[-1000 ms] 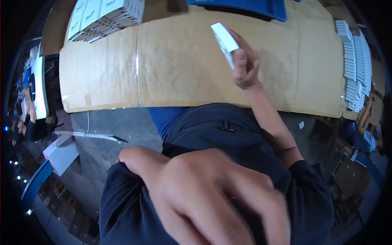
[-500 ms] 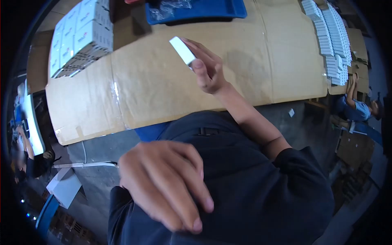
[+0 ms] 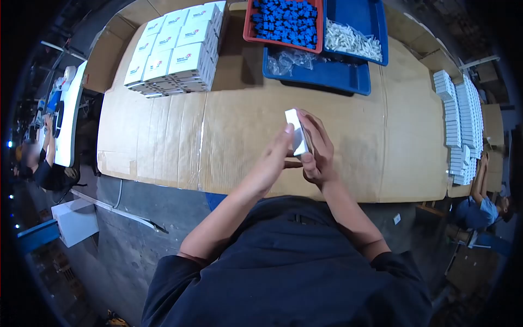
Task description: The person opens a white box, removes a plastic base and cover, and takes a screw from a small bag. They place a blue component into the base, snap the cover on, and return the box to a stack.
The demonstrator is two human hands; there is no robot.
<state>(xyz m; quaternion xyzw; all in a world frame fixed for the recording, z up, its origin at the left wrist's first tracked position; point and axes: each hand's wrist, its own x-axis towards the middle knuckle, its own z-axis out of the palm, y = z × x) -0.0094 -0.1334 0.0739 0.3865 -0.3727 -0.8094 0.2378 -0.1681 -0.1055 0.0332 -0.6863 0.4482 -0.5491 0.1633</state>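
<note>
A small white box (image 3: 297,134) is held upright in front of me, just above the cardboard-covered table. My right hand (image 3: 320,150) grips it from the right, fingers along its far side and thumb near its lower end. From the left, my left hand (image 3: 277,158) closes on the same box, its thumb against the left edge. Part of the left fingers is hidden behind the box and hand.
Stacked white printed boxes (image 3: 180,52) stand back left. Behind the hands are a red bin (image 3: 248,34) of blue parts, a blue bin (image 3: 383,32) of white pieces and a blue tray (image 3: 327,86) with clear plastic bags. Rows of white boxes (image 3: 468,120) line the right; co-workers sit both sides.
My left hand has come up from in front of my body to the white box. The right hand still holds the box, and the view has shifted, showing more of the bins.
</note>
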